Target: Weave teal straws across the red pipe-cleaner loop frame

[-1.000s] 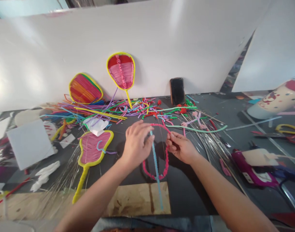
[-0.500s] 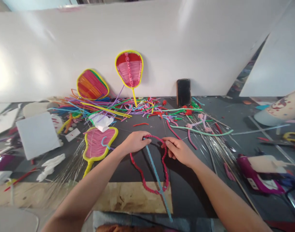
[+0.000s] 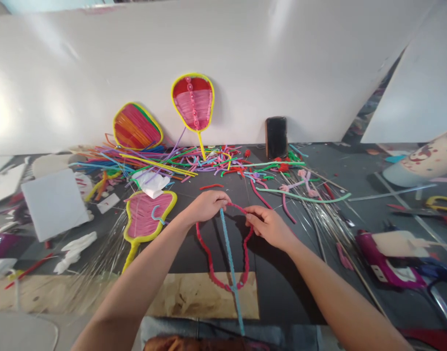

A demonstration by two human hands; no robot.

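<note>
A loop of twisted red pipe cleaner (image 3: 211,261) hangs between my hands above the dark table. My left hand (image 3: 208,205) pinches its top left, where a light blue pipe cleaner stem (image 3: 229,253) also meets the loop. That stem runs down through the middle, crosses the loop's bottom and sticks out below it. My right hand (image 3: 269,225) pinches the loop's upper right side between thumb and fingers. Left of my left hand lies a pink fan shape with a yellow rim (image 3: 150,217), a small blue hooked piece on it.
Against the white board lean two finished-looking fan shapes (image 3: 193,100) (image 3: 138,127) and a phone (image 3: 276,137). Loose pipe cleaners (image 3: 223,163) pile along the back. A purple-and-white tool (image 3: 391,258), scissors (image 3: 440,204) and a dotted cup (image 3: 422,161) stand right; brown cardboard (image 3: 208,297) lies in front.
The loop and its blue stem have swung left at the bottom, so the stem hangs more upright. My right hand has shifted slightly, and both hands still grip the loop.
</note>
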